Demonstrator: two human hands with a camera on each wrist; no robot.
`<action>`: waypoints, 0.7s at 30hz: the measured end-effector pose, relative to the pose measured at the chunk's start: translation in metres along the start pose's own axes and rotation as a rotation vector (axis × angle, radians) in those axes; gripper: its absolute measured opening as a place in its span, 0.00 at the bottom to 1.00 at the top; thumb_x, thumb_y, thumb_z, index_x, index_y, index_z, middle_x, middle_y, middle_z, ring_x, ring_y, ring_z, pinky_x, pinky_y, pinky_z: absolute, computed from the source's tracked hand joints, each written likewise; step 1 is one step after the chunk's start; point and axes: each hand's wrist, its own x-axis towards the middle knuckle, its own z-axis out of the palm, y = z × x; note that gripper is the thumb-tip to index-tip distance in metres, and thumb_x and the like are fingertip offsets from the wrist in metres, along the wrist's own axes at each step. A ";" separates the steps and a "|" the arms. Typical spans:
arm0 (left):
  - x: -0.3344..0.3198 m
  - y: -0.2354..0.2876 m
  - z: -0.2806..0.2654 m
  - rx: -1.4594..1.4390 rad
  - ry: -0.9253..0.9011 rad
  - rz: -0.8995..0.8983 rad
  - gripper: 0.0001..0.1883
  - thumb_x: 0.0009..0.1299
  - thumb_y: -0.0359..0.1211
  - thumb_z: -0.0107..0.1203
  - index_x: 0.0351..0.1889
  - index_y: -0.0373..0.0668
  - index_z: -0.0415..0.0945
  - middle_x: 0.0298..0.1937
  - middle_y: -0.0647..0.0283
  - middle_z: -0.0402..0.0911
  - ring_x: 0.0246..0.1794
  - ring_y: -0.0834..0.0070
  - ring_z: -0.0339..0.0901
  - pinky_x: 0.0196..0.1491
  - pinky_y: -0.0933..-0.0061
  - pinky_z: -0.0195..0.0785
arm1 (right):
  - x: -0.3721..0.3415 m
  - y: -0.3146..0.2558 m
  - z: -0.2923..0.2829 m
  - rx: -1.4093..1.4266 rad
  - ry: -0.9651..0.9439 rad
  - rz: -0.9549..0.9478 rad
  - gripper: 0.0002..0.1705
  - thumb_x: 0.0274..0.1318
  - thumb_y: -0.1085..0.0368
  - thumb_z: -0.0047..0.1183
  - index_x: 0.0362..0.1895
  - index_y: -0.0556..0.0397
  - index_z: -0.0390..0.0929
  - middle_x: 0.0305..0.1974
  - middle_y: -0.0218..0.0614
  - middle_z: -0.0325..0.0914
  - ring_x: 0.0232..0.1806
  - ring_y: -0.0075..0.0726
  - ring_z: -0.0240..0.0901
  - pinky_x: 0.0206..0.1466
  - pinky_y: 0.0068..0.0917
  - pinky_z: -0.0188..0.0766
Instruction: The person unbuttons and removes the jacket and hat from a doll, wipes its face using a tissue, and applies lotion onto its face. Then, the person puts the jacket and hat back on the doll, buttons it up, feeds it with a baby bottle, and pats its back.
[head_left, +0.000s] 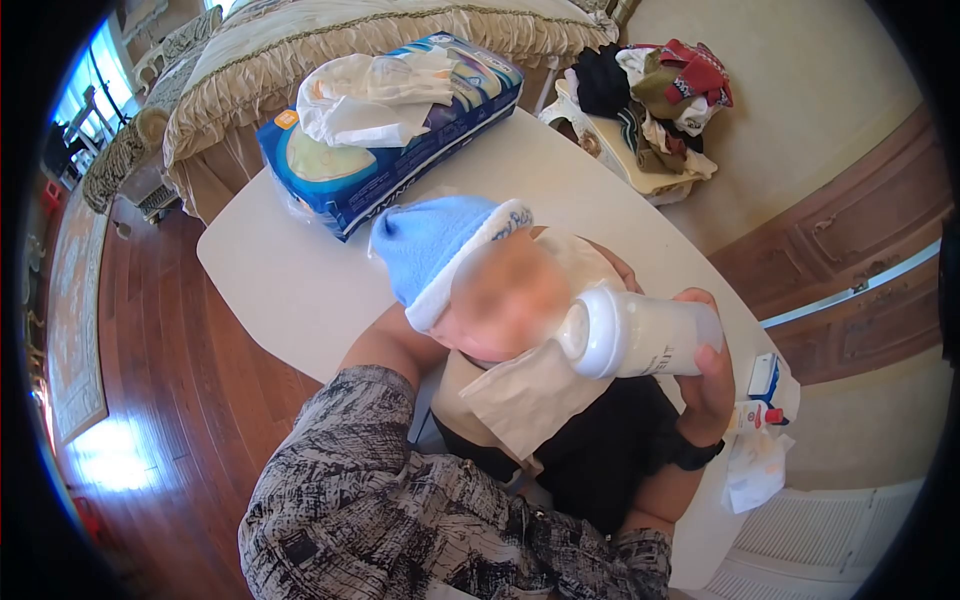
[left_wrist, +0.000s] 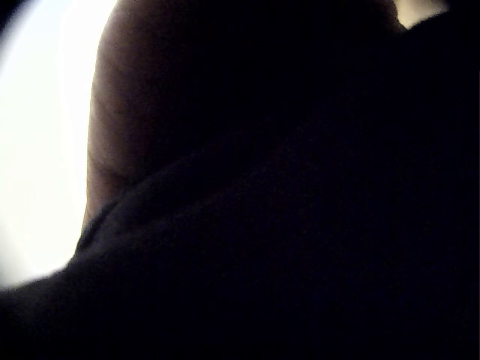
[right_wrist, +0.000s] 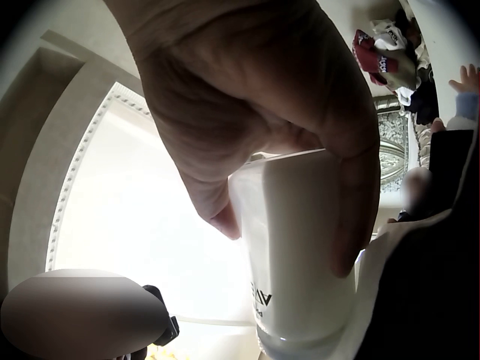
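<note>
My right hand (head_left: 710, 370) grips the base of a white baby bottle (head_left: 650, 335); its white collar end points left at the mouth of a person in a light blue cap (head_left: 440, 245). In the right wrist view, thumb and fingers wrap the two sides of the bottle (right_wrist: 300, 240). That person's head lies in the crook of my left arm (head_left: 395, 345). A beige cloth (head_left: 535, 395) spreads below the chin, under the bottle's collar. My left hand's fingers are hidden; the left wrist view shows only dark fabric (left_wrist: 262, 262) and shadowed skin (left_wrist: 120, 112).
Beyond the cap, a blue diaper pack (head_left: 440, 130) lies on the white table (head_left: 270, 290) with a white diaper (head_left: 370, 95) on top. A small box (head_left: 765, 375) and crumpled white wrapping (head_left: 755, 470) sit at the right edge. Piled clothes (head_left: 670, 90) stand behind, beside a bed (head_left: 270, 70).
</note>
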 end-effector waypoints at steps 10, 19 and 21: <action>0.000 0.000 0.000 -0.002 0.005 -0.001 0.13 0.62 0.42 0.55 0.35 0.43 0.78 0.37 0.59 0.79 0.36 0.63 0.78 0.41 0.66 0.69 | 0.000 -0.002 0.001 -0.009 0.028 -0.007 0.42 0.42 0.45 0.66 0.56 0.55 0.62 0.43 0.35 0.69 0.47 0.30 0.73 0.48 0.23 0.73; 0.001 0.001 0.001 -0.005 0.003 0.001 0.12 0.62 0.42 0.55 0.35 0.43 0.78 0.37 0.59 0.79 0.36 0.63 0.78 0.41 0.66 0.69 | 0.000 -0.003 0.000 -0.033 0.019 0.008 0.43 0.42 0.44 0.66 0.56 0.55 0.60 0.44 0.34 0.68 0.47 0.29 0.72 0.49 0.22 0.72; 0.001 0.001 0.001 -0.004 0.003 0.001 0.12 0.62 0.42 0.55 0.35 0.43 0.78 0.37 0.59 0.79 0.36 0.63 0.78 0.41 0.66 0.69 | 0.001 -0.001 -0.002 -0.032 0.015 0.014 0.44 0.42 0.44 0.66 0.56 0.54 0.60 0.44 0.34 0.68 0.47 0.29 0.72 0.49 0.22 0.72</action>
